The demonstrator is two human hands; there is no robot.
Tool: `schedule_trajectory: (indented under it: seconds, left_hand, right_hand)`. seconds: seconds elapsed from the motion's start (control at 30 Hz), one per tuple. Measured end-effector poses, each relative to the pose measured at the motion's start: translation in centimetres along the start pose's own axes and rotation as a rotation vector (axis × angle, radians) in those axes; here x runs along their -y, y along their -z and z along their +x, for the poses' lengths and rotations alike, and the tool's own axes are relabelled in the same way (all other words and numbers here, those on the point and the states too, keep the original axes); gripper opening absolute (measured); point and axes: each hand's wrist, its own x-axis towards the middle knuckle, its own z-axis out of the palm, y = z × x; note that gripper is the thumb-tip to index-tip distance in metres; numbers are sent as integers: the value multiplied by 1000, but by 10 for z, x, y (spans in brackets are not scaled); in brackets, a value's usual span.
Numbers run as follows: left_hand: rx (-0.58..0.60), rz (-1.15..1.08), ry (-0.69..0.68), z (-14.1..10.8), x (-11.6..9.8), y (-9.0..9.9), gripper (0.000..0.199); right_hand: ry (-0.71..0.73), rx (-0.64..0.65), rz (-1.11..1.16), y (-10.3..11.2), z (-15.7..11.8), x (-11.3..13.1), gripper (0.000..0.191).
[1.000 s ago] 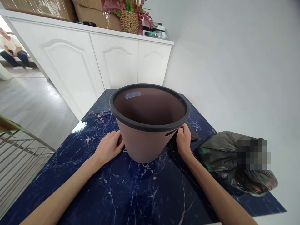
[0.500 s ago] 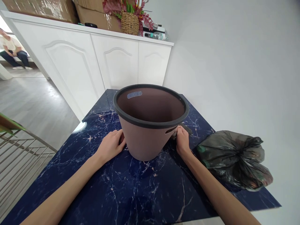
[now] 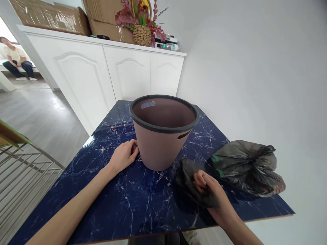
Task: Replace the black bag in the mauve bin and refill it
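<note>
A brownish-mauve trash bin (image 3: 160,149) with a dark rim stands upright on the blue marbled table; a slot handle shows in its right side. My left hand (image 3: 125,153) rests on the tabletop at the bin's lower left, fingers loosely curled, thumb apart, their tips at or touching its wall. Nothing shows in that hand. To the bin's front right, my right hand (image 3: 204,185) is closed on a thin black plastic bag (image 3: 187,177), crumpled and slightly blurred, which hangs around the fingers. Further right lies a knotted, filled black garbage bag (image 3: 245,166).
White cabinets (image 3: 133,71) stand behind the table (image 3: 143,211), bearing cardboard boxes (image 3: 51,17), a basket of flowers (image 3: 142,35) and bottles (image 3: 170,46). A wire rack (image 3: 28,170) stands at the left. A person (image 3: 16,58) sits far back left. A wall (image 3: 242,75) borders the right.
My right hand has moved from beside the bin toward the table's front, bringing the black plastic bag along. My left hand stays by the bin. The view has shifted slightly.
</note>
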Motion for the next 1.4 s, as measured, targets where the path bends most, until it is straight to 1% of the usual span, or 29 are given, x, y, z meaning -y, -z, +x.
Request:
schedule_trajectory:
  seconds: [0.07, 0.13, 0.2, 0.27, 0.33, 0.37, 0.47, 0.5, 0.53, 0.57, 0.6, 0.63, 0.7, 0.73, 0.77, 0.8, 0.87, 0.9, 0.93, 1.03, 1.07, 1.17, 1.23, 1.33, 1.4]
  left_hand:
    - [-13, -30, 25, -1, -2, 1, 16]
    - [-31, -67, 50, -3, -4, 3, 17]
    - [-67, -110, 82, -4, -6, 5, 23]
    - [-138, -155, 126, -5, -8, 9, 29]
    - [-257, -191, 180, -8, -11, 16, 31]
    - [-342, -202, 206, -11, -14, 21, 30]
    - [-669, -234, 251, -26, -32, 37, 23]
    - [-765, -253, 230, -32, -43, 42, 19]
    - [-833, -272, 182, -40, -55, 47, 14]
    - [-858, -295, 93, -47, -70, 52, 10]
    - [-816, -305, -27, -54, -86, 56, 7]
    - [-741, -294, -159, -60, -104, 59, 6]
    - [-448, -244, -388, -68, -138, 63, 18]
    - [-326, -219, -455, -71, -153, 63, 24]
    - [-221, -196, -494, -73, -166, 63, 29]
    - [-135, -180, -497, -74, -176, 61, 35]
    - [-13, -172, -453, -75, -189, 57, 47]
    - [31, -181, -425, -75, -192, 54, 47]
    - [60, -198, -413, -76, -195, 51, 41]
    - [90, -281, -416, -80, -198, 49, 6]
    - [94, -318, -401, -82, -199, 50, 3]
    - [105, -432, -286, -90, -202, 60, 14]
    - [112, -467, -178, -95, -204, 70, 21]
    - [55, -441, -29, -102, -205, 82, 30]
    - [-1, -419, 35, -105, -206, 86, 34]
  right_hand:
    - [-111, 14, 224, 2, -13, 6, 54]
    - [-201, 17, 400, 6, -21, 14, 53]
    - [-259, 16, 539, 10, -25, 25, 51]
    - [-284, 17, 639, 13, -27, 36, 48]
    - [-306, 49, 718, 14, -29, 47, 46]
    - [-318, 78, 750, 14, -30, 51, 44]
    - [-340, 176, 822, 11, -31, 61, 39]
    - [-342, 205, 838, 10, -31, 63, 38]
    - [-345, 232, 851, 8, -30, 65, 37]
    - [-349, 257, 860, 6, -30, 67, 36]
    - [-357, 280, 866, 5, -30, 68, 36]
    - [-366, 297, 871, 3, -29, 70, 35]
    - [-384, 318, 888, 2, -30, 75, 35]
    - [-395, 323, 901, 2, -31, 78, 34]
    - [-406, 325, 914, 2, -31, 80, 34]
    - [-417, 324, 925, 3, -33, 83, 34]
    - [-433, 317, 923, 5, -35, 89, 34]
    - [-434, 302, 907, 7, -36, 92, 35]
    - [-429, 278, 879, 9, -37, 94, 36]
    - [-364, 138, 728, 15, -37, 98, 42]
    - [-322, 72, 665, 17, -36, 98, 43]
    - [-170, -104, 504, 26, -31, 96, 39]
    - [-87, -172, 416, 31, -27, 95, 29]
    - [60, -187, 237, 34, -27, 97, 18]
    - [229, -180, 37, 34, -31, 99, 12]
